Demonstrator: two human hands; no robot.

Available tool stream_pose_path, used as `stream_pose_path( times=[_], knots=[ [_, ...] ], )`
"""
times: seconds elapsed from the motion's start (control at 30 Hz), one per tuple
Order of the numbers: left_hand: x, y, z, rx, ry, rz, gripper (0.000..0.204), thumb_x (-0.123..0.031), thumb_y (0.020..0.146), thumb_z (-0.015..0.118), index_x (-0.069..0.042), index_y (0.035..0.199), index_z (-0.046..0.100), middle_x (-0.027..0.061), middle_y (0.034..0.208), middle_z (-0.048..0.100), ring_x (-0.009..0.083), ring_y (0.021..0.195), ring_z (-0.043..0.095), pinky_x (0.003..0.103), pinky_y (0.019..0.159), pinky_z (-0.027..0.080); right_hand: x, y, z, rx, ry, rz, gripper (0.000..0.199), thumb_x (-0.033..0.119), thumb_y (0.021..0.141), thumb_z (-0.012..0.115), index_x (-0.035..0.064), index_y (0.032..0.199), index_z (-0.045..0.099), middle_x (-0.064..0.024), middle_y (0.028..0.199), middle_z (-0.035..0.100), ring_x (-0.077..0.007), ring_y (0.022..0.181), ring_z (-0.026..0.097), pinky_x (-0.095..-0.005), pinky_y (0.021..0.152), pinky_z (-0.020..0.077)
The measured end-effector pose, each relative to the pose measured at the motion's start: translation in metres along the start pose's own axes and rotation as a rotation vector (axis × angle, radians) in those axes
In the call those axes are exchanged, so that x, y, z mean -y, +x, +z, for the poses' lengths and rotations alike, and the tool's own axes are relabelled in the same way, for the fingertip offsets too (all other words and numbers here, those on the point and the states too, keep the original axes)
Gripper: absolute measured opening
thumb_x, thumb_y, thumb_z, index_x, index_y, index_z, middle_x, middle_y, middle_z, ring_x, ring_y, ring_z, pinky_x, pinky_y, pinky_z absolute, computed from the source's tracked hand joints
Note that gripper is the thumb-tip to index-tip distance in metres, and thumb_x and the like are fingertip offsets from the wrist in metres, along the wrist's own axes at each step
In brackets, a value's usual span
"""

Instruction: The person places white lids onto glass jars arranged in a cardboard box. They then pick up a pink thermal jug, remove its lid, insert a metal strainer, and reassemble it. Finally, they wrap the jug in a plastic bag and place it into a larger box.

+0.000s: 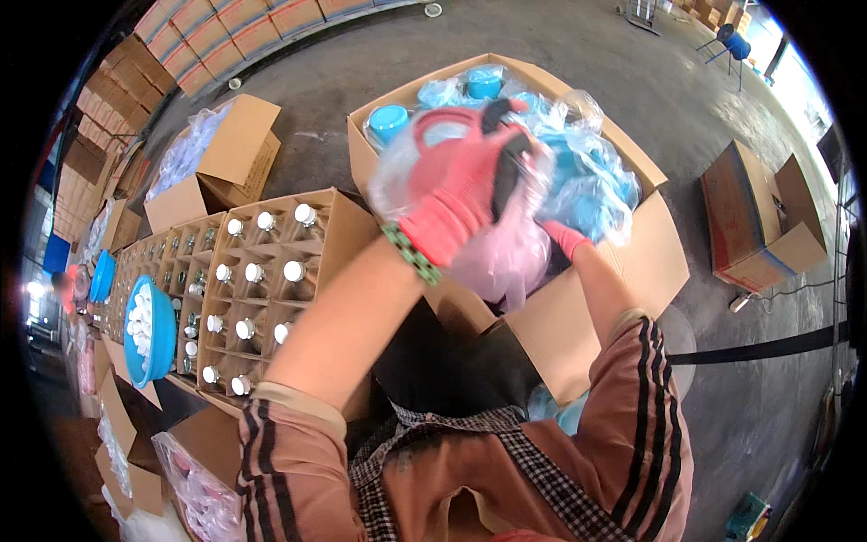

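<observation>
My left hand, in a pink and black glove, is closed over the large open carton. It grips a pink plastic item with a loop like a handle, wrapped in clear film; motion blur hides its exact kind. Below that hand a lilac-pink bagged item hangs at the carton's near side. My right hand, also in a pink glove, reaches in at the near right flap beside the lilac-pink item, its fingers hidden. Blue plastic items in clear bags fill the carton, with a round blue one at the left.
Left of me stands a divided carton of white-capped glass bottles. A blue basin of white caps rests farther left. An open carton sits on the floor at the right; stacked cartons line the far left.
</observation>
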State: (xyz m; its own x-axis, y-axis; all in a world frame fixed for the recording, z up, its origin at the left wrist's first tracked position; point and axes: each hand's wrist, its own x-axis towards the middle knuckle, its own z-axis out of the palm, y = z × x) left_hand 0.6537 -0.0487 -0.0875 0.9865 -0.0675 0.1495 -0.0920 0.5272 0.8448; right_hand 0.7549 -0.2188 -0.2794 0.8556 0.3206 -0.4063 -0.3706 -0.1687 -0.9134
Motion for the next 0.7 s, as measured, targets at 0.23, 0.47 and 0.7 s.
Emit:
stream_pose_path(
  times=[0.23,0.47,0.7],
  knots=[
    [0.135,-0.058,-0.034,-0.014,0.257,-0.294,0.037,-0.011,0.080,0.052,-0.006,0.116,0.042,0.0057,0.108,0.044,0.0140,0.100,0.044,0.026,0.085,0.037,-0.002,0.005,0.012,0.356,0.502,0.435,0.040,0.032,0.089,0.036,0.0057,0.117,0.045,-0.0108,0.114,0.051,-0.0224,0.101,0.049,-0.0341,0.088,0.0376],
    [0.075,-0.168,-0.028,0.243,0.514,-0.422,0.049,-0.006,0.076,0.053,-0.003,0.122,0.035,0.0066,0.119,0.042,0.0161,0.106,0.044,0.029,0.090,0.035,-0.017,-0.053,0.022,-0.037,-0.259,-0.364,0.026,0.020,0.083,0.049,0.0040,0.103,0.054,-0.0074,0.092,0.058,-0.0167,0.081,0.053,-0.0276,0.073,0.0414],
    [0.035,-0.289,-0.130,-0.049,1.250,-0.088,0.038,-0.001,0.072,0.054,-0.001,0.109,0.047,0.0117,0.113,0.047,0.0254,0.103,0.048,0.032,0.090,0.037,0.027,-0.289,-0.018,0.246,-1.173,-0.088,0.040,0.035,0.073,0.057,0.0012,0.095,0.058,-0.0196,0.089,0.058,-0.0256,0.085,0.058,-0.0346,0.074,0.0440]
  ],
)
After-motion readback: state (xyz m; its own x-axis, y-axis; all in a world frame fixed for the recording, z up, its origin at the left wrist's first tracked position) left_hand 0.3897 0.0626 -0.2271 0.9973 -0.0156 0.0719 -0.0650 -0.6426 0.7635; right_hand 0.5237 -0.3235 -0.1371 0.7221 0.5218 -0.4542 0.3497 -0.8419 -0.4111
